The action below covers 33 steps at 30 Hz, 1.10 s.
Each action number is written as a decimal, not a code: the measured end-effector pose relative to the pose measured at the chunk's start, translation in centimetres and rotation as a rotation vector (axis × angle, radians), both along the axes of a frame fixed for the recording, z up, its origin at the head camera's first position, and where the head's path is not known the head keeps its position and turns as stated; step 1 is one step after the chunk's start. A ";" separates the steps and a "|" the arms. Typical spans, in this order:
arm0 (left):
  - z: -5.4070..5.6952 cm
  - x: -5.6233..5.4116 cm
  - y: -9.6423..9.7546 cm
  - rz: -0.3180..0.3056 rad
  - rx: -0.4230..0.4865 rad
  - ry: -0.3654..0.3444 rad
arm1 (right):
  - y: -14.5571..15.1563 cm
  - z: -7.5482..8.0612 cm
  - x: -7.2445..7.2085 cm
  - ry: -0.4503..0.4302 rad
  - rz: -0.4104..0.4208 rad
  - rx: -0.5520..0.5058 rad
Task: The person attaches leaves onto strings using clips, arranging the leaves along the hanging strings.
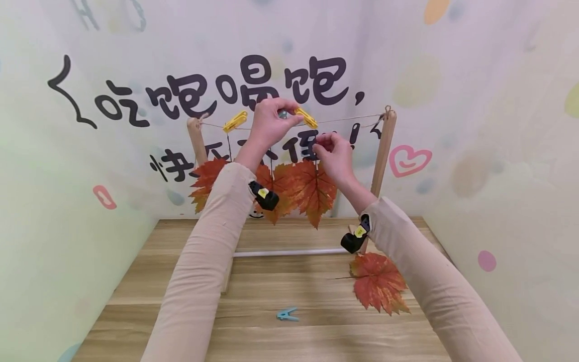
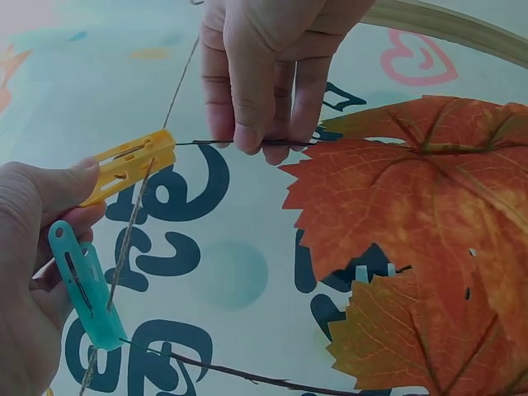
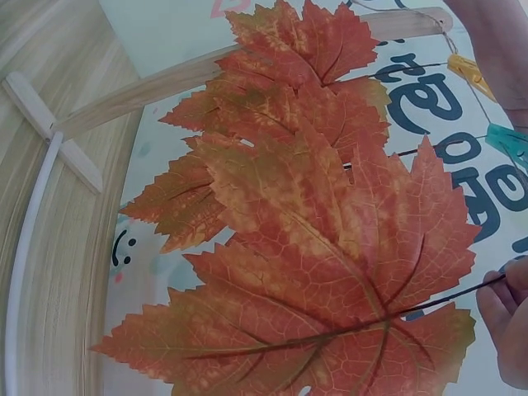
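Note:
My left hand (image 1: 271, 120) pinches a yellow clothespin (image 1: 306, 118) at the string (image 2: 124, 247). In the left wrist view its nose sits at the string and meets the tip of a leaf stem (image 2: 198, 143). My right hand (image 1: 335, 155) pinches that stem between thumb and fingers, just below the clothespin. From the stem hangs an orange-red maple leaf (image 3: 330, 313). Beside my left fingers a teal clothespin (image 2: 87, 285) clips another stem to the string. Farther left, a second yellow clothespin (image 1: 235, 121) holds a maple leaf (image 1: 204, 183), partly hidden by my left sleeve.
Wooden posts (image 1: 383, 151) carry the string, with a white rod (image 1: 289, 252) low between them. On the wooden table (image 1: 253, 337) lie a loose maple leaf (image 1: 379, 281), near my right forearm, and a light blue clothespin (image 1: 287, 314). A printed wall (image 1: 452, 100) stands behind.

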<state>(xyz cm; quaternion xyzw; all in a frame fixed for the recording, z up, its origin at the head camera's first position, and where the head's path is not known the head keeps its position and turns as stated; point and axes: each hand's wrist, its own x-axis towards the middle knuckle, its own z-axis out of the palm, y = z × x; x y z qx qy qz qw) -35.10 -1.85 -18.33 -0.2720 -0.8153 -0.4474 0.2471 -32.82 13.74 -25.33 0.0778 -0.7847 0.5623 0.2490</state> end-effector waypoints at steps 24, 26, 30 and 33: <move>-0.4 0.0 -0.6 0.023 -0.077 -0.028 | 0.2 -0.3 0.0 0.011 0.054 0.001; -0.4 0.1 -0.8 0.029 -0.075 -0.019 | 0.2 -0.3 0.0 0.005 0.055 0.006; -0.4 0.2 -1.2 0.039 -0.061 0.004 | 0.2 -0.4 0.0 0.009 0.064 0.017; -0.3 0.4 -1.5 0.044 -0.057 0.008 | 0.3 -0.5 -0.1 0.015 0.072 0.009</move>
